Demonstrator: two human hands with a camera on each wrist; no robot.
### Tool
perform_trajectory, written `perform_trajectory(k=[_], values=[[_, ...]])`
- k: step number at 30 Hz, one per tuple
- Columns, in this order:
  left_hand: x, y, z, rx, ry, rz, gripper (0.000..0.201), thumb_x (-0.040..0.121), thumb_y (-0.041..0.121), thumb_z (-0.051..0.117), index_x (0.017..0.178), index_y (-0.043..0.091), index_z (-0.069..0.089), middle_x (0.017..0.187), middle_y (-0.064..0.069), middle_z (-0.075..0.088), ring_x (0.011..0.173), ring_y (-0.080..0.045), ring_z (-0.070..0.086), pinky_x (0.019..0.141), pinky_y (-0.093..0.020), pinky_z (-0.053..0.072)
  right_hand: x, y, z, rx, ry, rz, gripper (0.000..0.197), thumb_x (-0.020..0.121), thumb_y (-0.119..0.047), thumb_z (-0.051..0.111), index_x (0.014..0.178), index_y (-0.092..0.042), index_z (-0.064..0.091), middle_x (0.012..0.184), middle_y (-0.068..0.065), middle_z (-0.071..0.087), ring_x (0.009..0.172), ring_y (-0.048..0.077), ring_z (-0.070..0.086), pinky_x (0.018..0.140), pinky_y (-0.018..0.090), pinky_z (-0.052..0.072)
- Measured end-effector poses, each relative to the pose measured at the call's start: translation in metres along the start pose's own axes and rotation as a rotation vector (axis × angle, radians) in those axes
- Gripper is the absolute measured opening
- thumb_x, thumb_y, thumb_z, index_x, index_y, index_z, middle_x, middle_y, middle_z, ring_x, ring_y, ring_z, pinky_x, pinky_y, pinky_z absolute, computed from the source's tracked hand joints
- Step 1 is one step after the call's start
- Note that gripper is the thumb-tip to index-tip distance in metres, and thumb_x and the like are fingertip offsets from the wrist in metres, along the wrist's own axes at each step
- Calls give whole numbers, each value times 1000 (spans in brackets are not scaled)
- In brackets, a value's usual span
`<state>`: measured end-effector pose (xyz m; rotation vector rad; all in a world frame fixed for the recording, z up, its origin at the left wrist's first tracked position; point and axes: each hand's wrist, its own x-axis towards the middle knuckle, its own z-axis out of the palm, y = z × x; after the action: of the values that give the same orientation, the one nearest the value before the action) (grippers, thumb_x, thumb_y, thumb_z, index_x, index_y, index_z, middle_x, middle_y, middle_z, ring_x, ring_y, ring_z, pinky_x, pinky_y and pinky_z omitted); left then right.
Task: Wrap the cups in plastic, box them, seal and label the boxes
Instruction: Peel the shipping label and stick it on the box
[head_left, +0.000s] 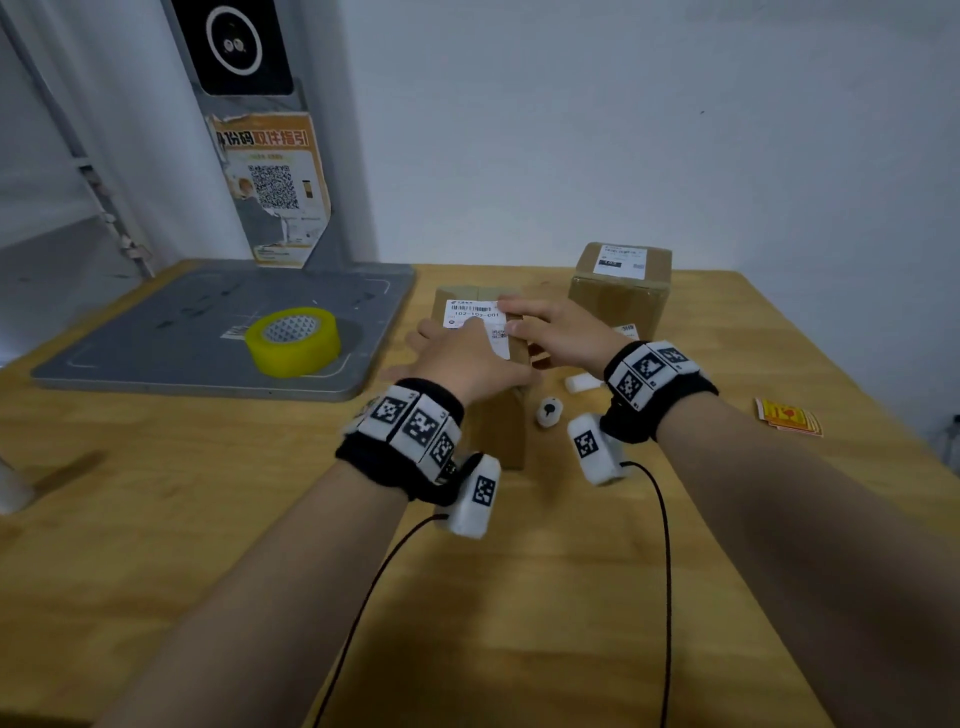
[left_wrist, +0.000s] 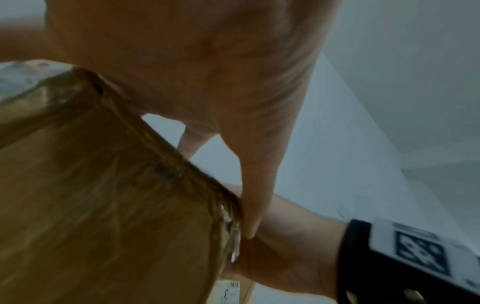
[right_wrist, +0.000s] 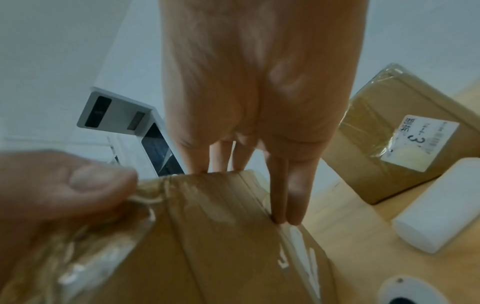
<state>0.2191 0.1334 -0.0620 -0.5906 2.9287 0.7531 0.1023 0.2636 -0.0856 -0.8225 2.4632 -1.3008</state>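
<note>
Cardboard, brown and taped — the upright box (head_left: 493, 374) stands mid-worktop (head_left: 208, 519); we press its white shipping label (head_left: 475, 317) with both hands flat-fingered, left hand (head_left: 467, 358) nearer, right hand (head_left: 556, 332) beyond, gripping nothing.

A pale blue-grey wall (head_left: 675, 130) rises behind a light wooden table (head_left: 156, 519); at the back left a grey scanner stand (head_left: 218, 332) bears an orange QR poster (head_left: 272, 182); light is dim and even.

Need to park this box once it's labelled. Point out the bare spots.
Bare wood lies on the table in front of the grey tray, also near the person's forearms. It is crowded right of the near box, toward the second box.
</note>
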Motion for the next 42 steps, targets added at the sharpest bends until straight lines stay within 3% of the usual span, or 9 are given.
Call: perform_trajectory(k=[5,11,16,18,20,23,29,34,42], values=[[25,-12,-19,83,-63,23,105,51,67,71,149,50,39,161,-7,30,148,-36,23,119,-61,23,-18,20,-15,2,212,-44,27,102,-24,57,109,-42,76,122,-6,73,104,25,71,94,47,58],[62,-20,-33,-31,-7,127,65,81,18,77,133,52,58,146,6,53,121,-26,60,98,-36,52,-33,57,-46,-228,515,238,29,99,-15,52,106,-24,79,119,-4,72,104,21,68,79,29,53],[77,-3,-5,10,236,111,59,84,14,46,136,37,60,155,-6,48,149,-38,28,122,-59,20,-49,85,-68,-580,343,795,51,98,-40,53,145,-20,49,161,16,30,147,48,22,117,60,30],[73,13,6,-43,256,126,65,74,25,42,136,38,57,157,-4,43,155,-36,11,122,-66,4,-60,97,-77,-570,276,935,72,101,-51,49,159,-14,28,168,22,13,152,48,16,121,58,23],[63,31,15,-85,272,151,55,82,27,48,135,37,57,159,-3,39,156,-34,6,120,-70,-5,-72,107,-80,-534,245,982,81,103,-58,44,162,-8,19,165,22,26,150,42,27,118,45,27],[52,50,27,-130,316,229,41,90,23,54,126,39,62,152,-2,47,152,-34,20,121,-69,2,-85,112,-77,-467,177,979,82,104,-58,43,161,-6,17,159,18,41,143,35,42,110,35,32],[42,61,37,-217,269,282,29,90,23,54,110,40,65,142,-4,54,143,-33,35,121,-60,16,-86,102,-60,-531,-46,916,85,101,-71,32,161,-11,25,163,13,36,150,35,34,123,50,23],[27,61,35,-356,182,282,25,79,25,49,89,41,66,124,-2,67,122,-33,57,108,-54,44,-85,80,-40,-574,-75,840,93,99,-69,40,165,-11,8,164,15,35,145,35,41,117,49,37],[20,54,34,-443,130,299,24,89,14,53,93,33,67,111,6,70,106,-25,68,99,-47,54,-83,26,-31,-553,-248,557,42,110,-38,37,138,-10,52,134,9,60,93,21,56,63,29,39]])
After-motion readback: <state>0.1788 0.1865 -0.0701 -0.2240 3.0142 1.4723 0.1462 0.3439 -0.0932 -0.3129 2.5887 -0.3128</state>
